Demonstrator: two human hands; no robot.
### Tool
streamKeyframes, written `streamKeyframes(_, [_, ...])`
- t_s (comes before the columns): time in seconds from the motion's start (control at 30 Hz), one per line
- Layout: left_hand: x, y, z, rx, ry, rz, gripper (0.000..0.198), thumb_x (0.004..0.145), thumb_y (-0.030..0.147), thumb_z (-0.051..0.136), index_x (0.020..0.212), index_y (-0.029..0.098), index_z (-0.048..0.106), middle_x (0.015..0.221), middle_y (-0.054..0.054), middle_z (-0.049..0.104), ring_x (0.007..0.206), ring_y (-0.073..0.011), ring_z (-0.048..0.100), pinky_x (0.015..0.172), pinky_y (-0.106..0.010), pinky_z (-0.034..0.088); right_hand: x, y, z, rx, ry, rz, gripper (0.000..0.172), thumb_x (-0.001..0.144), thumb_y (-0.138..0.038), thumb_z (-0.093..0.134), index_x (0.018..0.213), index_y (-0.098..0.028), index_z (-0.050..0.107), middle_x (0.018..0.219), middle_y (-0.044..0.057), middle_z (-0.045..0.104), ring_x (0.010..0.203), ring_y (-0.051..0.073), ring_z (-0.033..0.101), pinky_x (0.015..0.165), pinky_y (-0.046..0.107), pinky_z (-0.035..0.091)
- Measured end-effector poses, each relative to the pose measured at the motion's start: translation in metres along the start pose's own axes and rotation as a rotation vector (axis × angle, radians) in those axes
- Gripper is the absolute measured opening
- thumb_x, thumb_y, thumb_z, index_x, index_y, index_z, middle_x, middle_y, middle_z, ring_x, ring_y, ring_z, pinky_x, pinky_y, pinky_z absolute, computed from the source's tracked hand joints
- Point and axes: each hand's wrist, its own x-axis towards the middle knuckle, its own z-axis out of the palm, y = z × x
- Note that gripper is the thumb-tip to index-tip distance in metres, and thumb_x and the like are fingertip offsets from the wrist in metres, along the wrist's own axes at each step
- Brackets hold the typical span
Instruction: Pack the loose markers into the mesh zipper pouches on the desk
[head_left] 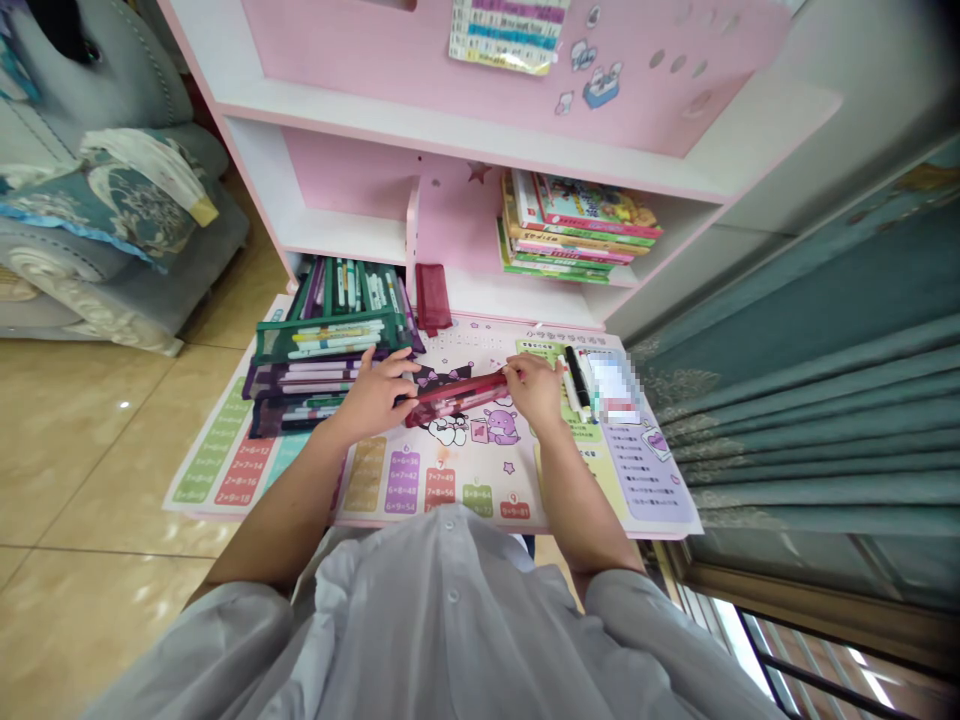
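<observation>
A red mesh pouch (459,399) with pens inside lies slanted on the printed desk mat (480,480). My right hand (534,388) pinches the pouch's upper right end. At its left end is my left hand (379,393), thumb and a finger at the pouch's edge, the other fingers spread towards the stacked pouches. Beside my left hand, a green mesh pouch (322,338) of markers lies on top of purple and dark ones. Another red pouch (433,297), flat, leans at the shelf's foot. Loose black and white markers (577,378) lie just right of my right hand.
A pink and white shelf (465,140) rises behind the desk, with stacked books (577,225) on its right side. A blurred white item (615,385) lies at the mat's right. A grey sofa (112,200) stands left, a teal curtain (810,350) hangs right.
</observation>
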Motion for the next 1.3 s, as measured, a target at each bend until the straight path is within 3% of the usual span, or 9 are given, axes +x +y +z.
streamKeyframes(1.3, [0.000, -0.002, 0.002, -0.010, 0.018, 0.004, 0.018, 0.083, 0.025, 0.058, 0.070, 0.023, 0.070, 0.124, -0.005, 0.068, 0.135, -0.0326, 0.048, 0.116, -0.066, 0.012, 0.006, 0.014, -0.005, -0.047, 0.062, 0.079, 0.022, 0.084, -0.028, 0.048, 0.080, -0.019, 0.068, 0.101, 0.010, 0.075, 0.104, 0.030, 0.064, 0.107, 0.064, 0.026])
